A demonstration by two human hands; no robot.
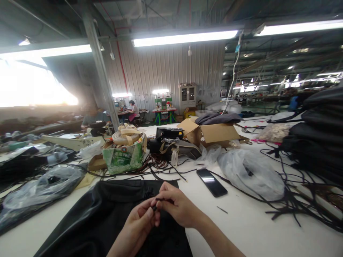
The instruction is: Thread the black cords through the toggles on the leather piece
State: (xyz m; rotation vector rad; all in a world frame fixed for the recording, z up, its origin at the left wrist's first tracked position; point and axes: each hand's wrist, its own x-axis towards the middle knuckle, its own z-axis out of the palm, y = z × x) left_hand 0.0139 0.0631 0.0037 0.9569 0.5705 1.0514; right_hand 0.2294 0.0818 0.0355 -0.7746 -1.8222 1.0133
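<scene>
My left hand (139,223) and my right hand (178,207) meet over a black garment (107,214) spread on the white table (254,232). Both hands are closed in a pinch on a thin black cord (160,200) between the fingertips. The cord runs a short way across my right fingers. The garment lies under both hands and reaches the near edge of the view.
A black phone (211,182) lies right of my hands. Clear plastic bags (249,173), loose black cords (294,203), a green carton of strap rolls (124,155), a cardboard box (214,134) and stacked black fabric (321,132) crowd the table. A person (132,111) sits far back.
</scene>
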